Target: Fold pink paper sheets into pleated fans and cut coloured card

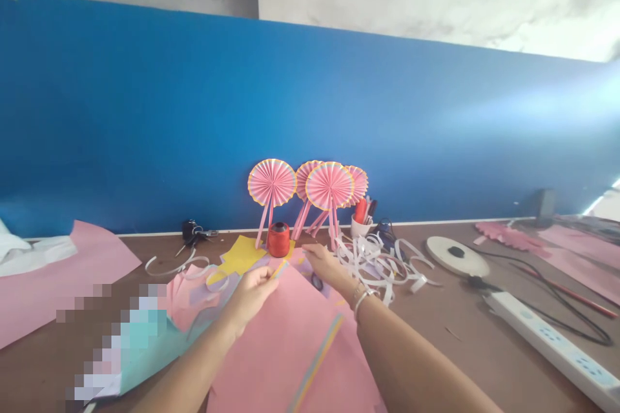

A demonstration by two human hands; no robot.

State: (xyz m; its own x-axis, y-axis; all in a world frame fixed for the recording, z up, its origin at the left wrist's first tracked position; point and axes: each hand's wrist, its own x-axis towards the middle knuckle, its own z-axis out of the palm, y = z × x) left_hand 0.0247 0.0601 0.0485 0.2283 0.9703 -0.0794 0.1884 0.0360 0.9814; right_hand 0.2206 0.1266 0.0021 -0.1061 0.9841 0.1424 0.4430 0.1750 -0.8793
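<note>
My left hand (249, 297) pinches a narrow striped paper strip (279, 269) above a large pink paper sheet (281, 352). My right hand (325, 264) hovers just beyond the strip's far end, its fingers pointing toward it; I cannot tell whether they touch it. A thin multicoloured strip (316, 362) lies on the pink sheet below my hands. Close to my right hand are a small dark loop (316, 281), perhaps a scissor handle, and a tangle of white paper offcuts (375, 259). A yellow paper piece (237, 259) lies past my left hand.
Pink pleated paper fans (271, 182) on sticks lean against a blue board (194, 110) behind a red spool (278, 239). A cup of pens (361, 226) and keys (192, 232) stand nearby. A power strip (547, 342) and dark cables lie on the right.
</note>
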